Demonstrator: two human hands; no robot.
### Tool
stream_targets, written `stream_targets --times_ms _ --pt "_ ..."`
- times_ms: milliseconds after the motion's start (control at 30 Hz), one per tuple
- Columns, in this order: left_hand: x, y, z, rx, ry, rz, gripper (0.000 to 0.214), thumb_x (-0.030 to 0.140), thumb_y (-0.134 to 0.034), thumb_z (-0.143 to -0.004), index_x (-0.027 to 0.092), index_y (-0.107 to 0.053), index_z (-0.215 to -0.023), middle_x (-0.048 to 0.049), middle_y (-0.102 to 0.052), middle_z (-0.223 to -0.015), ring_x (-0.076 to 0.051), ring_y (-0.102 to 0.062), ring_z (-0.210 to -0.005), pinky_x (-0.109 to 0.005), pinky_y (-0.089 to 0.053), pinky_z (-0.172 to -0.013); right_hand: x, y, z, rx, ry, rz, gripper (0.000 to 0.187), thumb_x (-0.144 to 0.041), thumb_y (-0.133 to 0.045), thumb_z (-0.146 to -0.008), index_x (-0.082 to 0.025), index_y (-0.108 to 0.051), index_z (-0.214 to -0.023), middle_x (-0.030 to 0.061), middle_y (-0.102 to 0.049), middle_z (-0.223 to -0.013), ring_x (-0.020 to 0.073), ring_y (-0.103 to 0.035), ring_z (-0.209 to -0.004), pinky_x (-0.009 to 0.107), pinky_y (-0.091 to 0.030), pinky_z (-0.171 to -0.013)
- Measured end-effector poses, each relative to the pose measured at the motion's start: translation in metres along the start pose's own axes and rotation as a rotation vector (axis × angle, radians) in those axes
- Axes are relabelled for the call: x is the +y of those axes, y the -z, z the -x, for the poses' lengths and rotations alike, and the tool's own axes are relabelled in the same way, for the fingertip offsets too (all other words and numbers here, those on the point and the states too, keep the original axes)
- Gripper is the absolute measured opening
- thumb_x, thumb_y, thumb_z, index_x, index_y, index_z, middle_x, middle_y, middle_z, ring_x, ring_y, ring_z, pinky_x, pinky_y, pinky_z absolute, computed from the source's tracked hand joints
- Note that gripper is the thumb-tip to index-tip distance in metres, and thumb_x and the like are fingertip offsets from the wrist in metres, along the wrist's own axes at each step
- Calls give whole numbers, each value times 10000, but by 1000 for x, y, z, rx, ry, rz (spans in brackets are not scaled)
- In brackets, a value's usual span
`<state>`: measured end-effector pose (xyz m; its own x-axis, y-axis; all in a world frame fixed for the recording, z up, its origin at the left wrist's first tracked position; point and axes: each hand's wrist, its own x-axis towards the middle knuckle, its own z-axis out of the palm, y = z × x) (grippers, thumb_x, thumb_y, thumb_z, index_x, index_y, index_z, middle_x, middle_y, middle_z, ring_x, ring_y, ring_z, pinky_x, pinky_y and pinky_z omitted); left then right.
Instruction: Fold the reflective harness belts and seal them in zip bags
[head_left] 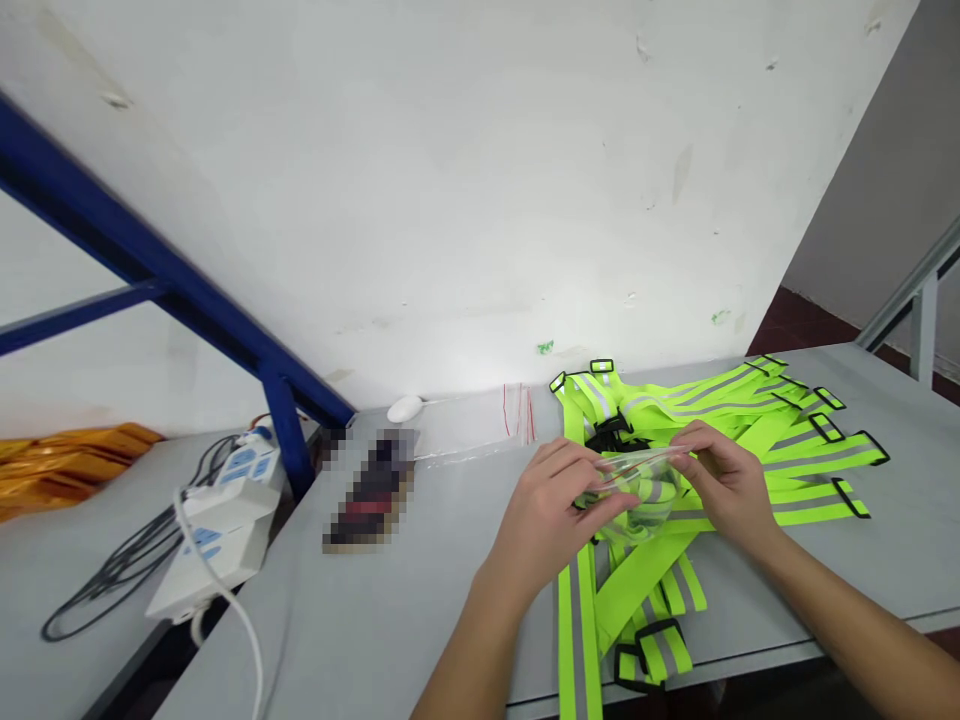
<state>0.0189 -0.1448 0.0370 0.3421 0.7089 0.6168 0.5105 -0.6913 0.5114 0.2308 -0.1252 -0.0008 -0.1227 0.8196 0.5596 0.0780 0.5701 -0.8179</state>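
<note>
Gripping clear bag (637, 492), both hands (551, 500) (720, 475), contents half hidden

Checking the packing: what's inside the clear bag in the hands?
A folded yellow-green strap shows through the clear bag; the left hand and right hand cover its ends.

This looks like a small packing or assembly workshop. A plain grey worktable (420, 600) stands against a scuffed, stained white wall (450, 180), with a heap of fluorescent yellow reflective safety straps (750, 430) at right of centre and a stack of clear zip bags (487, 420) at the wall. At lower left, white power strips (225, 520) with tangled cables lie beside a blue steel frame (187, 300). Orange straps (60, 460) are piled at the left edge.
</note>
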Motion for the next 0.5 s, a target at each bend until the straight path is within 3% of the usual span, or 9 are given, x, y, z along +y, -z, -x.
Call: stream_targets --times_ms 133,233,333,500 --pt "6 -7 2 27 268 122 186 332 -709 -782 217 -586 -860 -16 -650 -820 -159 -615 -778 -267 -482 -658 -1 4 -1 -22 -31 -69 73 -180 -583 -891 -243 -616 -909 21 -565 -818 156 -538 -762 277 -427 -622" --pt "9 -15 1 124 500 330 351 309 -741 -747 259 -529 -1022 8 -654 -855 -160 -639 -847 -257 -488 -708 -3 7 -1 -44 -45 -106 63 -185 -593 -887 -242 -618 -900 23 -559 -819 157 -532 -773 284 -436 -654" --pt "7 -22 -1 179 632 635 533 293 -753 -730 285 -438 -1160 23 -661 -851 -153 -650 -811 -260 -497 -706 -4 8 -1 -54 -65 -133 45 -197 -619 -871 -241 -623 -877 23 -556 -826 158 -533 -784 286 -442 -674" --pt "-3 -34 -1 123 733 881 321 345 -746 -731 194 -594 -971 -38 -691 -936 -158 -650 -813 -259 -511 -708 -3 8 -3 -24 -122 -166 61 -224 -644 -853 -227 -634 -793 22 -551 -804 148 -532 -727 278 -434 -625"
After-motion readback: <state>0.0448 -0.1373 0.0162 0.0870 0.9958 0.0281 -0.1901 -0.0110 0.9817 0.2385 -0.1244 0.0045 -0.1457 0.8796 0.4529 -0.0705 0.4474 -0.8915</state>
